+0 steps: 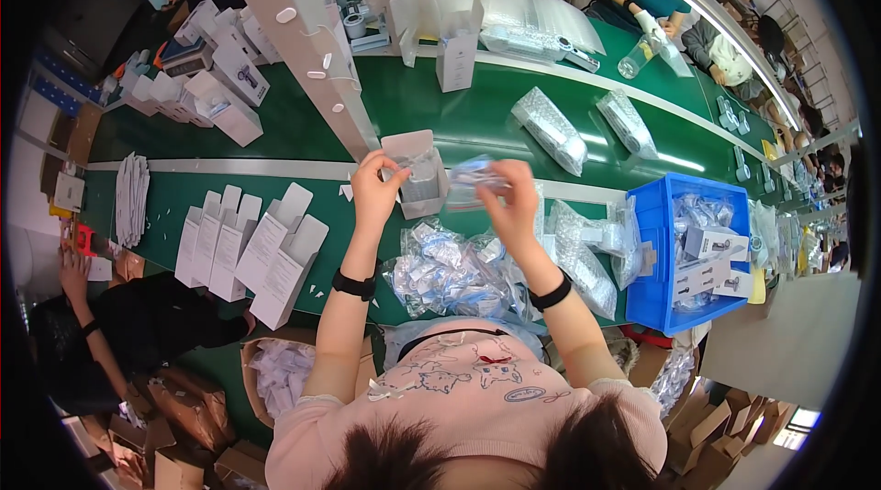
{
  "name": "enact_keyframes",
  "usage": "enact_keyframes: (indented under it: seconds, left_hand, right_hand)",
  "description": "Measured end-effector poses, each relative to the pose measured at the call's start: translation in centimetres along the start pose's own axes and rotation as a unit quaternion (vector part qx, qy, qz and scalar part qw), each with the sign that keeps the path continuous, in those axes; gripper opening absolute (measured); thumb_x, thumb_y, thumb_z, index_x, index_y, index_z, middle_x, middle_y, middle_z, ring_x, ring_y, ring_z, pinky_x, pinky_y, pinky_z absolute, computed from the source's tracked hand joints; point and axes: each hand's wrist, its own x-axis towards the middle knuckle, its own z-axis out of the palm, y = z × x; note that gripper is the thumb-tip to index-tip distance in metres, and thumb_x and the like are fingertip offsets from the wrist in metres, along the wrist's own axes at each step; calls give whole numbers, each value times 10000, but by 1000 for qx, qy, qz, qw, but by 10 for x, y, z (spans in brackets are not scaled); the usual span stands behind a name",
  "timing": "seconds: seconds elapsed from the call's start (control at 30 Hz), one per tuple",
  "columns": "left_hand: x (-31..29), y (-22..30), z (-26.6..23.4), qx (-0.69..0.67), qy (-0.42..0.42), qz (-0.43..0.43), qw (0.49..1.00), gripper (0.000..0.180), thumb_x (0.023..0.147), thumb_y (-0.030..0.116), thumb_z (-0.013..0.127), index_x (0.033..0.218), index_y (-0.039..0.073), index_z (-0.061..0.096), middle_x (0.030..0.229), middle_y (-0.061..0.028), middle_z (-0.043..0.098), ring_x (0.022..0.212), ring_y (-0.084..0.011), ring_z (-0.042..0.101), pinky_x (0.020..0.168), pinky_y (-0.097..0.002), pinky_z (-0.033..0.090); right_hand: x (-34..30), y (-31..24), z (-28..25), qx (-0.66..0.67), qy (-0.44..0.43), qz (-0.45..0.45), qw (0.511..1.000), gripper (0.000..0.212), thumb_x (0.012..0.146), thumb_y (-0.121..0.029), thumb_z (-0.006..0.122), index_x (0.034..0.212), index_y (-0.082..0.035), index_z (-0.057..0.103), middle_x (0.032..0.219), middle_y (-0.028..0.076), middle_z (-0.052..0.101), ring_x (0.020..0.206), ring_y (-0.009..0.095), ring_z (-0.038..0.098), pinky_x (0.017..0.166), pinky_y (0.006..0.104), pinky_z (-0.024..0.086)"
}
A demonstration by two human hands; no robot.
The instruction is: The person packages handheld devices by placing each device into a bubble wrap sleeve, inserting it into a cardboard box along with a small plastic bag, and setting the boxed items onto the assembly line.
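Observation:
In front of me stands an open white box [424,207], its top flap raised and a clear bubble-wrapped item showing inside. My left hand [374,185] pinches the box's left edge near the opening. Just right of the box, my right hand [514,201] grips a small clear plastic bag [473,180]; motion blurs its contents. Below lies a heap of similar small bags [450,270] with white and bluish parts. To the right of that heap rest bubble-wrap pouches [583,256].
Several open white boxes [262,256] lean at left, near a stack of flat cartons [131,201]. A blue crate [647,302] with bags and small boxes stands at right. Wrapped items [551,130] lie on the green belt [496,91]. A co-worker's gloved hand [650,27] is across it.

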Motion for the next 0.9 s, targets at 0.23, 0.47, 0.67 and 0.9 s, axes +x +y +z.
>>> enact_keyframes:
  seconds: [0.23, 0.47, 0.67, 0.9]
  left_hand:
    - [2, -11, 5, -63, 16, 23, 998, 165, 646, 24, 674, 678, -18, 517, 820, -12, 525, 586, -59, 358, 519, -209, 295]
    - [1, -5, -3, -14, -9, -35, 999, 155, 655, 19, 664, 698, -23, 520, 857, -69, 541, 689, -99, 459, 598, -217, 361]
    - [-2, -12, 2, -38, -8, 39, 998, 134, 684, 23, 638, 745, -26, 530, 877, -117, 567, 879, -166, 551, 713, -251, 431]
    - [-48, -7, -58, -85, 85, 11, 993, 214, 758, 2, 558, 963, -1, 498, 1060, -112, 523, 998, -202, 499, 859, -296, 398]
  right_hand:
    - [2, -5, 40, -279, -205, -314, 884, 204, 653, -58, 639, 849, -85, 591, 870, 54, 550, 810, 229, 544, 788, 408, 411]
    - [12, 6, 39, -376, -317, -261, 831, 142, 668, -165, 652, 798, -124, 614, 753, 15, 581, 829, 198, 529, 920, 505, 275]
    - [26, 12, 64, -501, -387, -184, 752, 157, 668, -180, 655, 809, -124, 616, 677, 42, 584, 846, 210, 519, 947, 541, 242]
    - [20, 7, 26, -333, -354, -238, 841, 514, 654, -223, 698, 1115, -117, 498, 1035, 140, 529, 1045, 259, 461, 983, 533, 203]
